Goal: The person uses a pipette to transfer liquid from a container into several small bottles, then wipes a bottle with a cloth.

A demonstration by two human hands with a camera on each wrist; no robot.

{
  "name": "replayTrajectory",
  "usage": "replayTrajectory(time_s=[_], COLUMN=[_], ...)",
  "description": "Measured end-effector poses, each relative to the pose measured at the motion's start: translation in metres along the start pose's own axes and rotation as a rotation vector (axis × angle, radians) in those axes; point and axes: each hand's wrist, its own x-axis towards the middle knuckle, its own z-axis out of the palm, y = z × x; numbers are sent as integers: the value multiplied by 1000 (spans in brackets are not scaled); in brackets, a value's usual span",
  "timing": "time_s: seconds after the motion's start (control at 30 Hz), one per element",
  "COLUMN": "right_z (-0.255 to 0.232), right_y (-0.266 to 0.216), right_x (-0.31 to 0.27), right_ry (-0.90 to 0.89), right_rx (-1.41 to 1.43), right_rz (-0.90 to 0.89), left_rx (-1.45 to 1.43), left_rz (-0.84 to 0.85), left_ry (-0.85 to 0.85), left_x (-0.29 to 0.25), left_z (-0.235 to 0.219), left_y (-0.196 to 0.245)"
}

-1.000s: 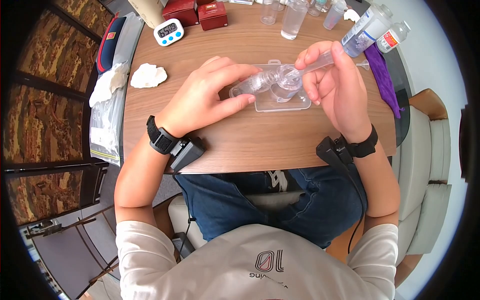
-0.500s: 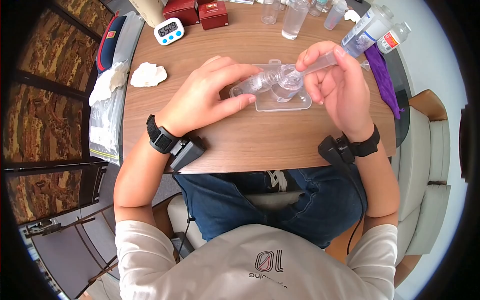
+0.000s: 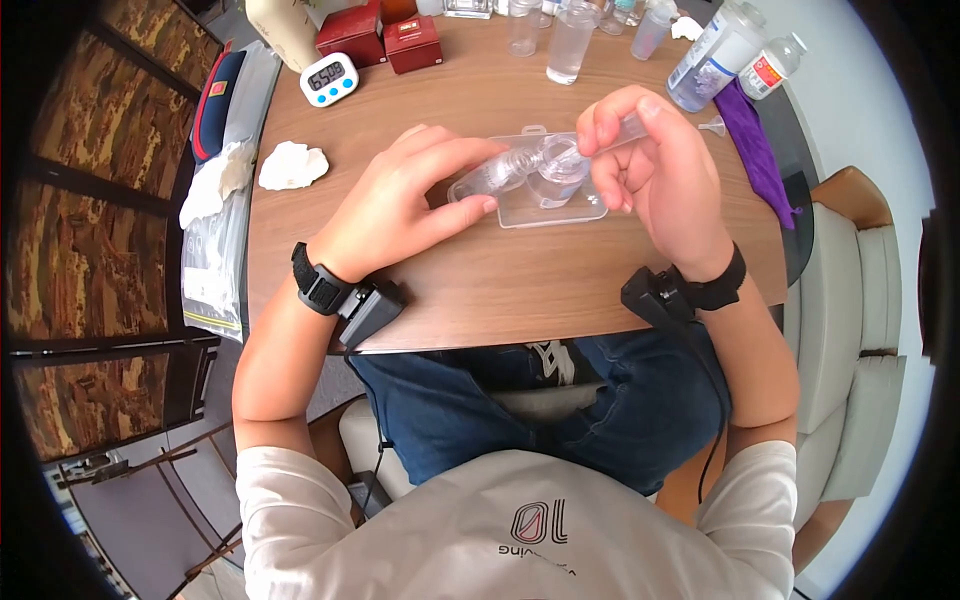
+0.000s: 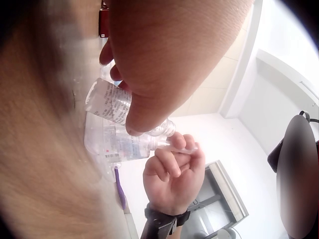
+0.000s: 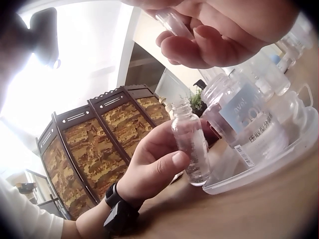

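Observation:
The left hand (image 3: 405,195) grips a small clear bottle (image 3: 490,178), tilted in the left wrist view, its open neck close to a wider clear bottle (image 3: 556,180). That labelled bottle (image 5: 246,124) stands in a shallow clear plastic case (image 3: 550,218). Above its mouth the right hand (image 3: 665,180) pinches a thin clear tube (image 3: 630,132) between thumb and fingers, slanting down toward the opening. Whether the tube's tip is inside the mouth cannot be told. In the right wrist view the small bottle (image 5: 192,149) has no cap.
Behind are a white timer (image 3: 329,80), red boxes (image 3: 413,45), a clear cup (image 3: 567,50) and several bottles. Crumpled tissue (image 3: 292,166) lies at the left. At the right are a large labelled bottle (image 3: 712,60), a red-labelled bottle (image 3: 770,72) and a purple cloth (image 3: 755,160).
The head view has shifted slightly, so the table things appear moved. Both hands keep their grips, and the small bottle and tube stay near the wider bottle's mouth.

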Motion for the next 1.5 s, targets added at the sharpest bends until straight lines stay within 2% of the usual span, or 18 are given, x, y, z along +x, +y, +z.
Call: replayTrajectory(time_s=[0.13, 0.3, 0.4, 0.7, 0.97, 1.17, 1.5], right_z=[-2, -14, -15, -3, -3, 2, -2], right_y=[-15, -42, -47, -30, -28, -28, -26], right_x=[-10, -23, -28, -23, -23, -23, -22], right_ry=[27, 57, -37, -91, -180, -126, -166], right_rx=[29, 134, 181, 141, 102, 131, 93], right_rz=[-73, -292, -354, -288, -366, -344, -352], left_rx=[-3, -21, -28, -4, -18, -10, 6], left_rz=[1, -2, 5, 20, 13, 20, 46], left_ry=[-1, 6, 5, 11, 7, 13, 18], left_x=[0, -2, -2, -1, -1, -2, -2], left_z=[1, 2, 3, 2, 1, 1, 1], left_y=[-2, -2, -2, -2, -2, -3, -4])
